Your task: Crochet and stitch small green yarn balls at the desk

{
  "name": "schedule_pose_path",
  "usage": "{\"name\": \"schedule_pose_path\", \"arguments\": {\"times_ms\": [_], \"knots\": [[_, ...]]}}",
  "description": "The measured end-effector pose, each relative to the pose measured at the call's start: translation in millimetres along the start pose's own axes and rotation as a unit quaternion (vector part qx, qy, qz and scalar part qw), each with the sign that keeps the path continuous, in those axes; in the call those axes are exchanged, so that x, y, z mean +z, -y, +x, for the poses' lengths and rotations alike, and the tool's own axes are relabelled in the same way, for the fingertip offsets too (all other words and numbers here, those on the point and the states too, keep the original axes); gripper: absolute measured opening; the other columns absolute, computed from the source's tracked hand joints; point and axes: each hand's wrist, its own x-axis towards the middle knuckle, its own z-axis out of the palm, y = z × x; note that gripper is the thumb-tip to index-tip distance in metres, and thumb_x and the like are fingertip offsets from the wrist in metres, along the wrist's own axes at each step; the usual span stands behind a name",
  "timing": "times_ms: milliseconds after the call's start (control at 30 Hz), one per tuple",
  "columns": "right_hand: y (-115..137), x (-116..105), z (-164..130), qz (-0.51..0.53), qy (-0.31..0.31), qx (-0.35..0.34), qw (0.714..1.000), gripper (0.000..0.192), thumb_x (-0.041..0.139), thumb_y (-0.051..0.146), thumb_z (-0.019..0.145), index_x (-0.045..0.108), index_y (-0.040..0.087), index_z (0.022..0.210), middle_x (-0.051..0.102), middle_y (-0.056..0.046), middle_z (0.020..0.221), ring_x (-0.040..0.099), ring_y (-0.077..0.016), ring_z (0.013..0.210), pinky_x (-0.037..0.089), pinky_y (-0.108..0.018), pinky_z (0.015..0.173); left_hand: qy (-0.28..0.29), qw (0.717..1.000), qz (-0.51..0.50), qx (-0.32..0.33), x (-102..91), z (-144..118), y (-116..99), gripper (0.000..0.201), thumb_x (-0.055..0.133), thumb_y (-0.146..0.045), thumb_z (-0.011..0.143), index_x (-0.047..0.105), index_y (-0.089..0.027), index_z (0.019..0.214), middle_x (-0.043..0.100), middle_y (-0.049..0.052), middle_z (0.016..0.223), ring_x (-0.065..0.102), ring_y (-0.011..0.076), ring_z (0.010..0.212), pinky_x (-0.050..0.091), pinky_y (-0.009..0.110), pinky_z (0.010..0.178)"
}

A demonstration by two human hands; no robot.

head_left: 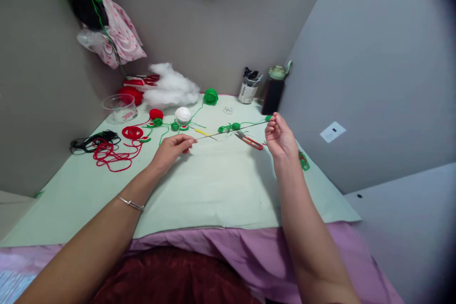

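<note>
A dark thread [231,131] stretches taut above the table between my two hands. My left hand [174,147] is closed, pinching the thread's left end between thumb and fingertips. Raised higher, my right hand [280,134] is closed at the other end, with a small green crocheted piece [269,118] at its fingertips. Whether a needle is in that pinch is too small to tell. Under the thread lie orange-handled thread snips [250,141], a yellow crochet hook [202,132] and small green crocheted pieces [235,126] with loose tails.
Tangled red yarn [112,154] and black yarn [101,140] lie at the left. Behind are a clear tub [121,108], white stuffing [171,88], a white ball [183,114] and a green yarn ball [210,96]. A pen cup [248,91] and dark bottle [273,92] stand back right.
</note>
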Motion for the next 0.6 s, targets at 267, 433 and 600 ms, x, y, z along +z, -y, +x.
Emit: {"name": "schedule_pose_path", "arguments": {"times_ms": [267,433,600], "knots": [[9,-9,8,-0.002,-0.056,-0.02,0.998,0.01,0.064,0.012,0.093,0.063,0.015,0.084,0.063,0.006,0.065,0.056,-0.0003,0.05,0.042,-0.007,0.042,-0.033,0.993,0.103,0.041,-1.8,3,1,0.031,0.073,-0.046,0.072,0.075,-0.018,0.084,0.066,0.003,0.081,0.052,0.0155,0.069,0.041,0.03,0.067],[9,-12,8,-0.003,-0.037,-0.026,0.999,0.009,0.07,0.013,0.089,0.063,0.016,0.085,0.064,0.006,0.069,0.056,-0.0003,0.051,0.039,-0.008,0.04,-0.018,0.981,0.173,0.087,-2.2,2,5,0.025,0.069,-0.044,0.075,0.076,-0.02,0.078,0.065,0.003,0.081,0.051,0.0155,0.067,0.038,0.03,0.065],[14,-17,11,0.01,-0.046,-0.036,0.998,0.01,0.067,0.013,0.091,0.062,0.016,0.083,0.065,0.006,0.07,0.056,-0.0001,0.051,0.04,-0.008,0.041,-0.015,0.983,0.167,0.078,-1.7,1,4,0.022,0.069,-0.042,0.075,0.074,-0.02,0.074,0.067,0.002,0.074,0.05,0.0154,0.065,0.037,0.028,0.062]]}}
